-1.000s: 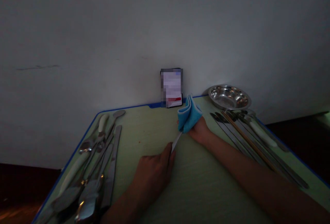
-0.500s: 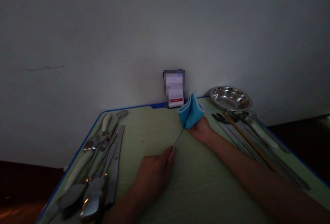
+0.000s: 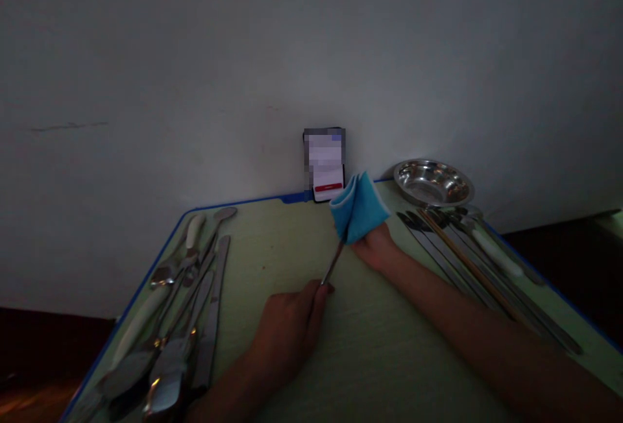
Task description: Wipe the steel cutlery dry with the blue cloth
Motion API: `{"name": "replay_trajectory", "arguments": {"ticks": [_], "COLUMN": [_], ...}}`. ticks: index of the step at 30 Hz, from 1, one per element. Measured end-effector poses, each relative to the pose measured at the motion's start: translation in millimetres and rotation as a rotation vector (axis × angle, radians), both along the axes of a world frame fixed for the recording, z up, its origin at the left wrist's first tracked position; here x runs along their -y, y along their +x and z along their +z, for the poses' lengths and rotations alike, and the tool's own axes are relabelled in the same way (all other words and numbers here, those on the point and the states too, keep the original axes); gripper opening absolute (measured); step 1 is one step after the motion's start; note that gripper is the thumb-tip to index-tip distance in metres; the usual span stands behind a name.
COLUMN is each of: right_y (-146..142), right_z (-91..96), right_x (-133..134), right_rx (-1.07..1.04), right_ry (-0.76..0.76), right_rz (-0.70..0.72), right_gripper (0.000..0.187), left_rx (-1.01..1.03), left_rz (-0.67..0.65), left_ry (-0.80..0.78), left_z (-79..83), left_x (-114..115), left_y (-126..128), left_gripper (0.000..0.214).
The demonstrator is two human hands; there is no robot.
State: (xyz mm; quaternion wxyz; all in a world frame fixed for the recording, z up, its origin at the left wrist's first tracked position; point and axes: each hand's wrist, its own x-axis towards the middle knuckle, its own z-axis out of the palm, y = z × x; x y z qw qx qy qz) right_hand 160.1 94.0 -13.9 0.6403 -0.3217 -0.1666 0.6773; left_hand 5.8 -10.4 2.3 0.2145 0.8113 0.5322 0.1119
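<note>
My left hand (image 3: pixel 289 322) is closed around one end of a slim metal utensil (image 3: pixel 333 263), which slants up and away over the middle of the table. A folded blue cloth (image 3: pixel 368 210) with a pale edge covers the utensil's far end, so its kind cannot be made out. Behind and under the cloth, my right hand (image 3: pixel 376 248) grips it about the utensil; most of its fingers are hidden.
Several spoons, knives and white-handled utensils (image 3: pixel 141 322) lie along the left side of the pale green table (image 3: pixel 265 228). More knives and wooden chopsticks (image 3: pixel 467 261) lie on the right, near a steel bowl (image 3: pixel 433 183). A phone (image 3: pixel 326 163) leans against the wall.
The cloth's right flap is spread a little wider, and the utensil's shaft looks broader, as if turned. Both hands keep their holds. The whole view has shifted slightly.
</note>
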Motion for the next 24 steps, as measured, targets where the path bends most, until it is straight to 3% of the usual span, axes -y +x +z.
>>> {"name": "replay_trajectory", "arguments": {"ticks": [5, 7, 12, 16, 24], "right_y": [6, 5, 2, 3, -2], "right_z": [4.3, 3.3, -4.6, -9.5, -13.2], "right_x": [-2, 0, 10, 13, 10], "right_rx": [0.011, 0.026, 0.146, 0.214, 0.140], "right_ry": [-0.094, -0.064, 0.195, 0.197, 0.122], "right_rz": [-0.112, -0.054, 0.179, 0.287, 0.147], "right_gripper": [0.020, 0.022, 0.019, 0.013, 0.015], "left_rx": [0.089, 0.127, 0.074, -0.030, -0.186], "left_rz": [-0.026, -0.015, 0.029, 0.051, 0.006], "left_ry": [-0.064, -0.052, 0.033, 0.030, 0.052], "left_z": [2.9, 3.4, 2.5, 6.0, 5.8], "left_x": [1, 1, 2, 3, -1], "left_y": [-1, 0, 3, 4, 4], "left_gripper": [0.040, 0.037, 0.032, 0.028, 0.032]}}
